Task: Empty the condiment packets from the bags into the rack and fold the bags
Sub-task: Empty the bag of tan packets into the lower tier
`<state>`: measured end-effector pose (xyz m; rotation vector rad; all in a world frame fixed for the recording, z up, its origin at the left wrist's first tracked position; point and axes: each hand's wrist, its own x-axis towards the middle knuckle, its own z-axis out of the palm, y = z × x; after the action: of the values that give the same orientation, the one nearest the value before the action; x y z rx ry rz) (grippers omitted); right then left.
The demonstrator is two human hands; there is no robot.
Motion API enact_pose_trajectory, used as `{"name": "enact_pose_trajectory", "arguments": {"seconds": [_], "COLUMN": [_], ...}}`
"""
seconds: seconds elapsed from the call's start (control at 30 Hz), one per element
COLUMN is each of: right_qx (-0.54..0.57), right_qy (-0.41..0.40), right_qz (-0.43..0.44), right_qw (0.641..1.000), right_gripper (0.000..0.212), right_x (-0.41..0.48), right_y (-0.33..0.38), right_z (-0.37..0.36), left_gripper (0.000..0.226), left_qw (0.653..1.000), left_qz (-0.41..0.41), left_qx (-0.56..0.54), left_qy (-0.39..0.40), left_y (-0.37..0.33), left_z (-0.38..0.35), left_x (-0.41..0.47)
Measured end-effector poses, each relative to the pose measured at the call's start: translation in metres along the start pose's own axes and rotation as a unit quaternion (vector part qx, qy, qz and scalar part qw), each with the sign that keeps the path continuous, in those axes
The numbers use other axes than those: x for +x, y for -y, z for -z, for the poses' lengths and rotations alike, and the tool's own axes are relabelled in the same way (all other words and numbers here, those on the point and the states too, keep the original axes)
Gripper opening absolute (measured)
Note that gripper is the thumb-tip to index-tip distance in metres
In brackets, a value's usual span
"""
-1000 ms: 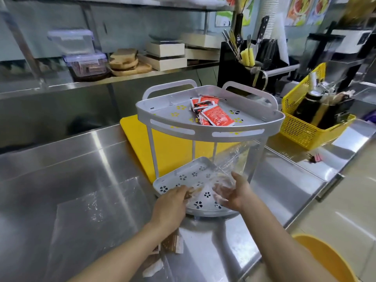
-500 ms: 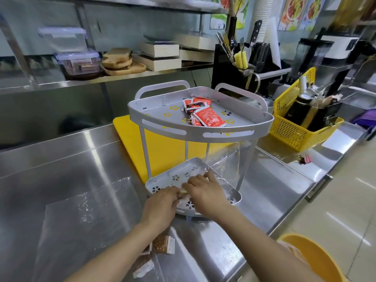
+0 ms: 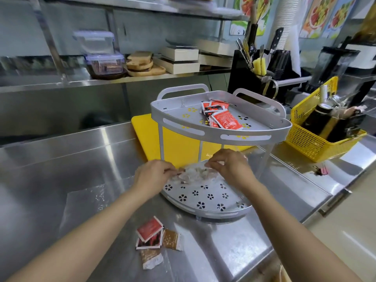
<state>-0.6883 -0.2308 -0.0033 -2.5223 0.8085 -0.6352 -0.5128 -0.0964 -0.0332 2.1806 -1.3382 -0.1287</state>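
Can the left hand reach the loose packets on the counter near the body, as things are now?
Probably yes, once it lets go. The left hand is pinching the clear bag on the rack's lower tray, while the loose packets lie uncovered on the counter just below that forearm.

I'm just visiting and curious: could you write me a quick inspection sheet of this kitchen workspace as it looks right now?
Surface: steel counter, shiny, with a yellow cutting board under the rack's far side.
Job's things: two-tier rack; red packets piled on the top tier; clear bag over the bottom tier; another flat clear bag on the counter.
Clutter: loose red and brown packets on the counter in front of the rack.
Grippers: left hand and right hand both pinch the clear bag.
Cables: nothing seen.
Surroundings: yellow basket of bottles at right; shelf with containers and wooden boards behind.
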Motion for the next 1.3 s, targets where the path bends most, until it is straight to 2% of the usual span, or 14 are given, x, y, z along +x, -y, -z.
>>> {"name": "enact_pose_trajectory", "arguments": {"seconds": [0.13,0.4,0.47,0.57,0.6,0.7,0.73,0.8,0.87,1.1,1.17,1.2,1.27,1.3], "right_qx": [0.061,0.099,0.096,0.081,0.078,0.075,0.058,0.014,0.002,0.039,0.038,0.035,0.036,0.046], "right_qy": [-0.044,-0.033,-0.001,0.051,0.058,0.028,0.008,-0.018,-0.042,-0.119,-0.091,-0.07,-0.027,-0.006], "right_qz": [-0.024,-0.033,-0.037,-0.038,-0.037,-0.017,0.0,0.026,0.025,0.021,0.031,0.041,0.055,0.05], "right_qw": [0.997,0.994,0.995,0.995,0.995,0.997,0.998,0.999,0.999,0.992,0.995,0.996,0.997,0.998], "right_gripper": [0.016,0.014,0.012,0.011,0.011,0.012,0.013,0.014,0.015,0.013,0.012,0.012,0.011,0.012], "right_x": [0.002,-0.003,-0.006,-0.013,-0.015,-0.02,-0.02,-0.019,-0.02,-0.03,-0.033,-0.036,-0.045,-0.049], "right_y": [0.007,0.013,0.011,0.006,0.005,0.006,0.008,0.009,0.008,0.008,0.007,0.006,0.001,-0.001], "right_z": [0.012,0.019,0.02,0.016,0.014,0.009,0.008,0.006,0.005,0.007,0.007,0.005,-0.001,-0.005], "left_gripper": [0.015,0.014,0.012,0.009,0.009,0.013,0.014,0.014,0.014,0.008,0.013,0.012,0.017,0.037], "left_qw": [0.999,0.997,0.998,0.998,0.998,0.998,0.997,0.996,0.99,0.993,0.97,0.939,0.835,0.768], "left_qz": [-0.009,-0.039,-0.041,-0.028,-0.022,-0.025,-0.032,-0.052,-0.075,-0.017,0.066,0.131,0.293,0.365], "left_qx": [-0.033,-0.03,-0.02,-0.002,-0.005,-0.004,0.011,0.071,0.111,-0.09,-0.231,-0.319,-0.449,-0.502], "left_qy": [-0.023,-0.051,-0.031,0.058,0.059,-0.055,-0.069,-0.03,-0.04,-0.07,-0.023,0.022,0.121,0.16], "left_y": [-0.013,-0.023,-0.02,-0.012,-0.01,-0.012,-0.014,-0.02,-0.023,-0.028,-0.026,-0.021,-0.003,0.007], "left_z": [0.034,0.048,0.049,0.045,0.043,0.043,0.045,0.051,0.052,0.05,0.048,0.044,0.031,0.024], "left_x": [0.018,0.016,0.012,0.004,0.001,-0.003,-0.002,0.002,0.005,0.004,-0.001,-0.004,-0.013,-0.018]}}
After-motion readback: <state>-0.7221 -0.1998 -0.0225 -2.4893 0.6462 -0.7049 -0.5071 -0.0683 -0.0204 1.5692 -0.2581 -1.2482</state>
